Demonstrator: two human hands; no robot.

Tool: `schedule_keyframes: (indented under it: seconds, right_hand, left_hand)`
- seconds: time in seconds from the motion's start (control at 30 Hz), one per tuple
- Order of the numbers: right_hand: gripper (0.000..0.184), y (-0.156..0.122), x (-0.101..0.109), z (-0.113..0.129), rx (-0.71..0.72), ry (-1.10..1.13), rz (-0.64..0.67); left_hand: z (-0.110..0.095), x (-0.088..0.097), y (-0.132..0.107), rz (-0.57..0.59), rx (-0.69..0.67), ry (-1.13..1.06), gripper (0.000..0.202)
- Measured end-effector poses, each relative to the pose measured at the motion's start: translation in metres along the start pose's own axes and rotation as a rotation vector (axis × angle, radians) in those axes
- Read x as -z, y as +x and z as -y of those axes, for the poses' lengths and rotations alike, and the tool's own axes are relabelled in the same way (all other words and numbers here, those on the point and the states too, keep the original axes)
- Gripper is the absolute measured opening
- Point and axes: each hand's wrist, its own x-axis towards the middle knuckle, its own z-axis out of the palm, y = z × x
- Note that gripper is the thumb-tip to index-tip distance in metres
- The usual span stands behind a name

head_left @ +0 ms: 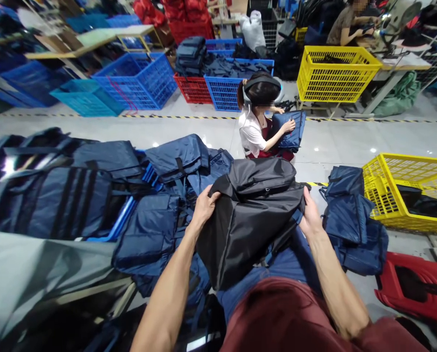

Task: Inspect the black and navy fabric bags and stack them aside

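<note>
A black backpack [255, 215] with a zipper across its upper part rests over my lap. My left hand [205, 208] grips its left edge, thumb on top and fingers partly hidden under the fabric. At the opposite side my right hand [310, 215] is closed on the bag's edge beside a bit of blue fabric. Navy blue bags [148, 230] are heaped close to my left forearm. To the right of my right hand stands another stack of navy bags [350, 215].
In front of me a seated co-worker [257, 122] handles a navy bag [287, 129]. A yellow crate [383, 186] stands at right, near a red plastic stool [416, 286]. Blue crates [159, 78] and a raised yellow crate [335, 73] line the far side of the aisle. Grey-green fabric [38, 274] lies at left.
</note>
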Motion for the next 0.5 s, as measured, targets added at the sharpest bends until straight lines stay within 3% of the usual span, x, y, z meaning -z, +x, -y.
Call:
schedule_keyframes:
  seconds: [0.07, 0.17, 0.23, 0.3, 0.4, 0.5]
  right_hand:
    - [0.067, 0.01, -0.014, -0.015, -0.033, -0.057, -0.083]
    - [0.062, 0.015, -0.023, -0.046, -0.126, -0.116, -0.152]
    - [0.053, 0.011, -0.015, -0.059, -0.172, -0.106, -0.114]
    - [0.044, 0.005, 0.0, -0.06, -0.205, -0.064, -0.068]
    - [0.046, -0.005, 0.019, -0.04, -0.159, 0.014, -0.056]
    - [0.06, -0.017, 0.03, -0.017, -0.09, 0.048, -0.047]
  left_hand:
    - [-0.004, -0.011, -0.002, 0.04, 0.037, 0.043, 0.066]
    - [-0.008, -0.041, -0.02, 0.061, 0.112, 0.079, 0.065]
    - [-0.006, -0.058, -0.032, 0.045, 0.148, 0.078, 0.064]
    - [-0.005, -0.064, -0.038, 0.016, 0.157, 0.06, 0.061]
    - [-0.015, -0.047, -0.035, -0.025, 0.132, 0.025, 0.055]
    - [-0.05, -0.009, -0.033, -0.089, 0.012, -0.015, 0.05]
